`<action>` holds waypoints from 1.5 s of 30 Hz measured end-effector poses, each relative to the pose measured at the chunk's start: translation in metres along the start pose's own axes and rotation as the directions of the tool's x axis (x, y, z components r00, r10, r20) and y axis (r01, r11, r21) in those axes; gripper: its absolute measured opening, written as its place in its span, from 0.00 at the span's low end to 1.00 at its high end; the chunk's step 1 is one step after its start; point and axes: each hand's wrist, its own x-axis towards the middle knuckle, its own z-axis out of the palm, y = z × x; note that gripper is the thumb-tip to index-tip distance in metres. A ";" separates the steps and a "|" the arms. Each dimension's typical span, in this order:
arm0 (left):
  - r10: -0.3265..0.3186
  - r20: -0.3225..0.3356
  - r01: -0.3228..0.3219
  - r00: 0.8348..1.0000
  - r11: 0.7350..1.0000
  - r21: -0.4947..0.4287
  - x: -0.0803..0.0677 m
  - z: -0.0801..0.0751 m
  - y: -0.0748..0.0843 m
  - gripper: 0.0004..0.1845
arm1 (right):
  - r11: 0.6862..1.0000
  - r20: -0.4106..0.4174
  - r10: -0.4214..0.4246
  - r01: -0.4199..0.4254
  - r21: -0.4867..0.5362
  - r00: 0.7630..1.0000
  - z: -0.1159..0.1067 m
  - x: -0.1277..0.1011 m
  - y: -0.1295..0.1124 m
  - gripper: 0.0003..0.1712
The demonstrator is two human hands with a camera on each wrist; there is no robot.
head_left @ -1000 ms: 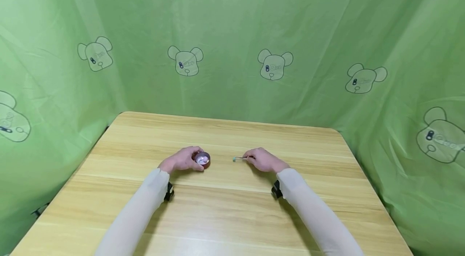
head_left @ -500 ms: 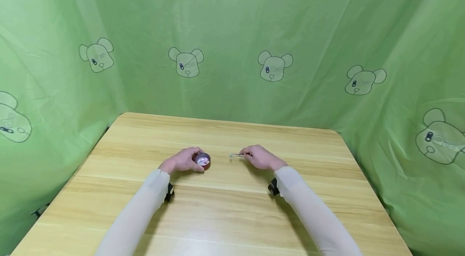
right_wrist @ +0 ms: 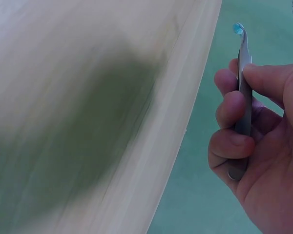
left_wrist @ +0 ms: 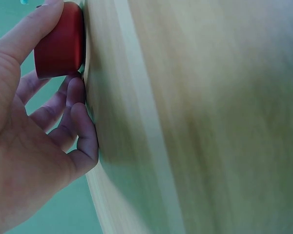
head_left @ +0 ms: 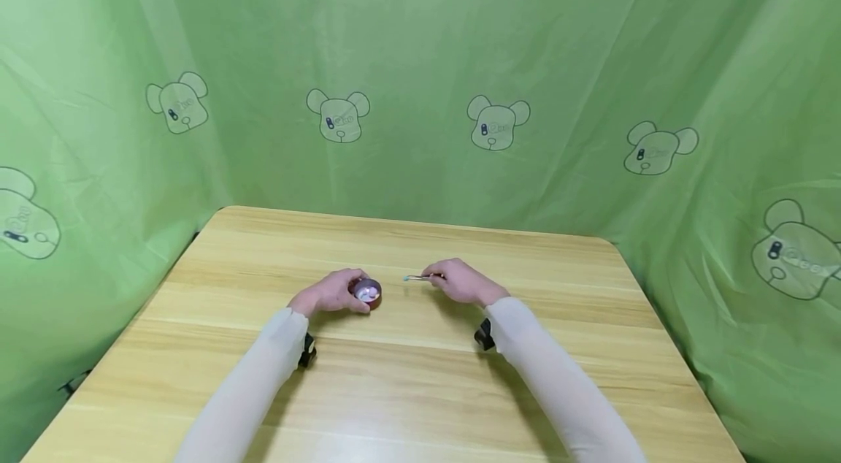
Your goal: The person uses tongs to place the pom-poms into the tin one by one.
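Note:
Near the middle of the table, my left hand [head_left: 331,292] holds a small round red tin [left_wrist: 62,44], thumb on one side and fingers round the other. The tin stands upright on the table, and small pale pink and whitish pieces show inside it in the head view. To its right, my right hand [head_left: 461,282] grips a pair of bent-tip metal tweezers [right_wrist: 245,105] between thumb and fingers. A small light-blue bead [right_wrist: 238,29] is pinched at the tweezers' tip, raised above the tabletop and pointing left toward the tin.
The wooden table [head_left: 420,383] has rounded far corners. Green cloth [head_left: 414,25] printed with bear heads hangs behind it and on both sides. A black wrist camera [head_left: 484,335] sits under the right wrist, another black camera [head_left: 307,351] under the left.
My right hand has lifted and moved left, carrying the tweezers and the blue bead nearer to the tin. My left hand and the tin have stayed in place.

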 end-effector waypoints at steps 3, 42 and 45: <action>-0.007 -0.004 0.007 1.000 1.000 -0.004 0.000 0.000 0.000 0.27 | 1.000 0.009 0.005 -0.006 0.009 1.000 0.000 0.003 -0.003 0.14; 0.028 -0.003 -0.028 1.000 0.999 0.024 0.002 0.001 -0.005 0.27 | 0.999 0.069 -0.034 0.032 0.025 0.997 0.033 0.031 -0.035 0.14; 0.026 -0.005 -0.026 1.000 1.000 0.017 0.002 0.000 -0.005 0.27 | 0.999 0.073 -0.025 0.024 0.021 0.997 0.036 0.031 -0.034 0.14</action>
